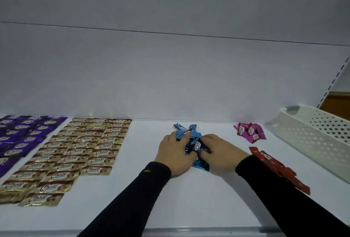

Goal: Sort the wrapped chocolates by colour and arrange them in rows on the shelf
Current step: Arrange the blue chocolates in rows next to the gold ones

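A loose heap of blue wrapped chocolates [186, 132] lies in the middle of the white shelf [189, 202]. My left hand [174, 153] and my right hand [221, 153] close in on the heap from both sides, fingers curled round the blue wrappers. Gold chocolates [75, 153] lie in three neat rows at the left. Purple chocolates [20, 136] fill rows at the far left. A small pile of pink chocolates [250, 131] sits at the back right. Red chocolates [274, 166] lie beside and partly under my right sleeve.
A white perforated plastic basket [320, 142] stands at the right end of the shelf. The white back wall rises behind the chocolates. A slotted shelf upright [333, 81] runs up at the far right.
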{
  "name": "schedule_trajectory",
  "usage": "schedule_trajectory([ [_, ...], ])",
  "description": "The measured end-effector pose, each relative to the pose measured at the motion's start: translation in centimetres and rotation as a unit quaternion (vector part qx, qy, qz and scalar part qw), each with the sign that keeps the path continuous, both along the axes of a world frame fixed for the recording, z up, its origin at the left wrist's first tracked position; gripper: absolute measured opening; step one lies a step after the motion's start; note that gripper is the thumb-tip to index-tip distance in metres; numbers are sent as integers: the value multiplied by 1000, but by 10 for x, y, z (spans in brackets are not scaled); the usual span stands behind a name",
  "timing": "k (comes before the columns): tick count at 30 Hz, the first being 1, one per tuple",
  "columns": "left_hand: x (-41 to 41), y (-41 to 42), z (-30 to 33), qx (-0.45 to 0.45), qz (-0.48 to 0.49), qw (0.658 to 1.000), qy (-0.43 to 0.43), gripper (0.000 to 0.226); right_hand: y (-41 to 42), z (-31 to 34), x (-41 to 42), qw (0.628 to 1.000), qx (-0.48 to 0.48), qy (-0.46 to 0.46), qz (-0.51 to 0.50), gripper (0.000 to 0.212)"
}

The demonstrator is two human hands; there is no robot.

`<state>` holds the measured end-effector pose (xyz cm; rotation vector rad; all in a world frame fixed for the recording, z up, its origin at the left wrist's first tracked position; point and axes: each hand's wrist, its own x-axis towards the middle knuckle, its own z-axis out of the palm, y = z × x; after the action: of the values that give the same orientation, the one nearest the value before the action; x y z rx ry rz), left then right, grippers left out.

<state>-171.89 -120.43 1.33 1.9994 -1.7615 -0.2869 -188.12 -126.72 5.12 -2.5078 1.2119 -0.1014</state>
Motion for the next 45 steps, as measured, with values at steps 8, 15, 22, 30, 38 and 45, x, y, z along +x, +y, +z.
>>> schedule_trajectory([
  [8,-36,10,5,-11,-45,993,111,68,-3,11,-45,998,-26,44,22,25],
  [15,-16,16,15,-53,1,994,97,50,1,18,-50,999,-35,-28,11,55],
  [22,-22,17,-5,-13,-63,996,-58,68,11,4,-45,997,-23,23,66,61],
  [30,-46,2,0,-41,-45,997,-42,49,8,8,-57,998,-59,0,31,46],
  [38,-44,3,8,-80,-47,996,9,28,10,7,-58,998,-54,-29,19,37],
  [45,-35,14,20,-137,41,976,166,19,10,7,-53,998,-46,-29,5,54],
])
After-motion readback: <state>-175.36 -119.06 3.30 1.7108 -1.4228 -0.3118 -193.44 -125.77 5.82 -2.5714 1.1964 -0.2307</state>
